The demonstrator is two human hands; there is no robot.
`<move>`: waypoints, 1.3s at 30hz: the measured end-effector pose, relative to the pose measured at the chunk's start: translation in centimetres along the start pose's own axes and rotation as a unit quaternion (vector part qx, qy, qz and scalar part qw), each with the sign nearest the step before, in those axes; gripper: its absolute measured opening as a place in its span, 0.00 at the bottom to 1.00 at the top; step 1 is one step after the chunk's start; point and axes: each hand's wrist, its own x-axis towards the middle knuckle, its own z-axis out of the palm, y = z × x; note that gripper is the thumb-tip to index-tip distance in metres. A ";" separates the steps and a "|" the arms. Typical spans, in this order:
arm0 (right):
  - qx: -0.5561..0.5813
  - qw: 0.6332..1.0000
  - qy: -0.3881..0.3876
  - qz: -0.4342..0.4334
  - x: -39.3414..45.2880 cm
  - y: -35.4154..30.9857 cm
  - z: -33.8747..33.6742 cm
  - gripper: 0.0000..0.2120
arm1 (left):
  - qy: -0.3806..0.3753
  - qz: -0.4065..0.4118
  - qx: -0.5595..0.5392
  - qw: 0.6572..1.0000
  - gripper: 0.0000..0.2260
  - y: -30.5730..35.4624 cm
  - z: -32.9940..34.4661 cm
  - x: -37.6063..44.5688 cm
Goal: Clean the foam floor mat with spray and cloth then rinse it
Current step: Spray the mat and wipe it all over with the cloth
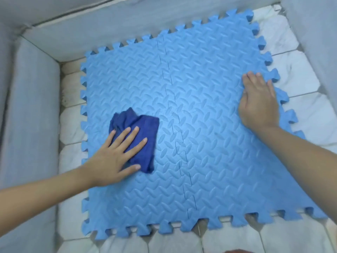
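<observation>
The blue foam mat, laid flat on the tiled floor, is pinned by the flat, released right hand while the dark cloth is pressed under the spread left hand; overlapping strokes across the seam are advised.

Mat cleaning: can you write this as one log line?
step: wiping | left hand: flat on cloth | right hand: steadies mat | spray: unseen

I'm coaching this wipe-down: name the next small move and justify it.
Probably sweep the dark blue cloth rightward across the centre seam. The left hand presses it flat on the foam mat's left half, while the right hand braces the right edge.
</observation>
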 end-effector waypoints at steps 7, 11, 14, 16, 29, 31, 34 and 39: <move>-0.015 1.000 0.014 -0.007 0.0 -0.1 0.2 0.24 | 0.044 -0.074 -0.063 0.994 0.28 4.8 4.1 -8.9; -0.074 0.997 -0.004 -0.018 0.2 -0.3 0.4 0.23 | 0.099 -0.210 -0.139 0.963 0.32 1.3 2.8 0.6; -0.113 0.992 -0.050 0.028 -0.2 -1.8 -0.1 0.23 | 0.118 -0.245 -0.156 0.950 0.32 0.8 2.9 2.3; -0.097 0.993 -0.064 0.012 -2.6 -4.4 -0.4 0.24 | 0.129 -0.236 -0.166 0.949 0.31 2.1 4.0 -0.3; -0.061 0.992 -0.091 -0.061 -12.6 -9.7 1.1 0.28 | 0.142 -0.243 -0.147 0.948 0.32 4.4 7.5 -6.5; -0.056 0.992 -0.093 -0.059 -12.6 -9.8 1.1 0.27 | 0.146 -0.288 -0.171 0.931 0.33 1.3 6.3 -3.7; -0.061 0.992 -0.091 -0.057 -12.7 -9.7 1.1 0.28 | 0.136 -0.319 -0.181 0.921 0.34 -0.6 5.2 -1.6; -0.070 0.990 -0.106 -0.065 -12.6 -9.8 0.6 0.28 | 0.081 -0.055 -0.121 0.988 0.33 7.3 6.0 -7.7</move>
